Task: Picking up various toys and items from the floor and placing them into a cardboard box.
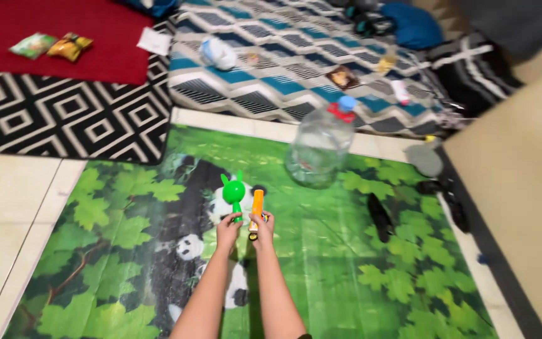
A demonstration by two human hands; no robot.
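Note:
My left hand grips the handle of a small green toy with a round head and two ear-like tips, held upright. Right beside it, my right hand holds an orange stick-shaped toy, also upright. Both arms reach forward over a green leaf-printed mat with pandas on it. The two toys stand close together, a small gap between them.
A large clear water jug with a blue cap stands on the mat ahead. A black object lies to the right. Beyond are a chevron mattress, a black-and-white rug, a red carpet with snack packets, and a beige surface.

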